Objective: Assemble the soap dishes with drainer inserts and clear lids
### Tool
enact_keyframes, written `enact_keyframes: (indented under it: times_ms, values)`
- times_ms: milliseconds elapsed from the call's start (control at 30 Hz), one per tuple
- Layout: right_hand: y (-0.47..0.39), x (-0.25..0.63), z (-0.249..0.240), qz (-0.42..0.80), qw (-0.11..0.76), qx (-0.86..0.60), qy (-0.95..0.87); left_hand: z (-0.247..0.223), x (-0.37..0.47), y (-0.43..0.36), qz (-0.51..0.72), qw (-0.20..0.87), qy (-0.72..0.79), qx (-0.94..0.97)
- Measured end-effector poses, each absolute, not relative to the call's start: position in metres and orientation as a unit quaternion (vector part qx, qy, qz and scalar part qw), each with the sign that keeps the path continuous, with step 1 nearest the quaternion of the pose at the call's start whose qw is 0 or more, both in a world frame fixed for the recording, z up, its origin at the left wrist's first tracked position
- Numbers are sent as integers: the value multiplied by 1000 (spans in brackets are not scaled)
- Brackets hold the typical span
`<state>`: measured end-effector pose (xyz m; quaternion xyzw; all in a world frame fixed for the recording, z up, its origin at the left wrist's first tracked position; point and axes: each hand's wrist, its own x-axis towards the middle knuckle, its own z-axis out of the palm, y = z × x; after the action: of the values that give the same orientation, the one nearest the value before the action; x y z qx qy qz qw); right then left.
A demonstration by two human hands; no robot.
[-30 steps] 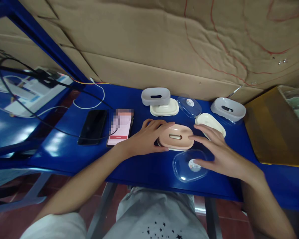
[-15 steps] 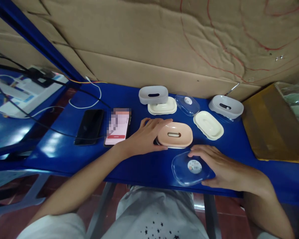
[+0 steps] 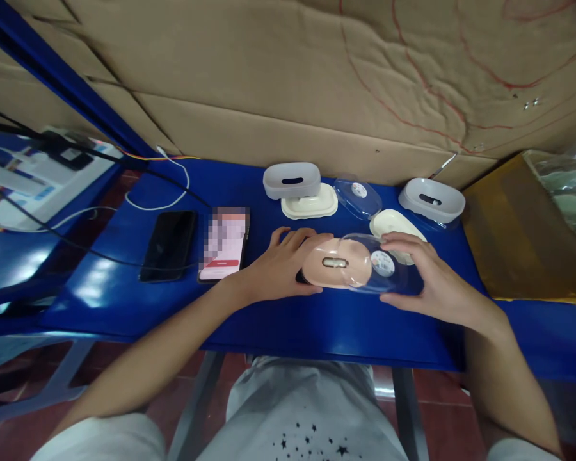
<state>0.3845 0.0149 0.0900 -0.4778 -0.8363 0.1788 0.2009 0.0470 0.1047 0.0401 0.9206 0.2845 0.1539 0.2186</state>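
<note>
Both your hands are full: left hand (image 3: 288,264) grips the peach dish (image 3: 319,272) at its left end. Dish is on the blue table (image 3: 278,330), long axis and slot (image 3: 335,262) running left-right. Your right hand (image 3: 427,275) has the clear lid (image 3: 383,264) between thumb and fingers, long way sideways too, overlapping the dish's right half.

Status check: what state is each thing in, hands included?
Left hand: gripping peach dish
Right hand: holding clear lid
Peach dish: slot facing up
Clear lid: held partly over peach dish
Pink-screened phone: lit
Black phone: dark
Left gray dish: slot up, overlapping left cream tray
Right gray dish: slot up
Rear clear lid: set down
Right cream tray: partly hidden by right hand
Cardboard box: open
</note>
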Motion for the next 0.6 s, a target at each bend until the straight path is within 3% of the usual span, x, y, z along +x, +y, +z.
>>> enact_keyframes:
  times_ms: [300, 600]
  values:
    - [30, 371, 74, 69, 291, -541, -786, 38, 45, 106, 149, 262, 297, 906]
    - [47, 379, 39, 1, 218, -666, -713, 41, 42, 106, 144, 271, 286, 908]
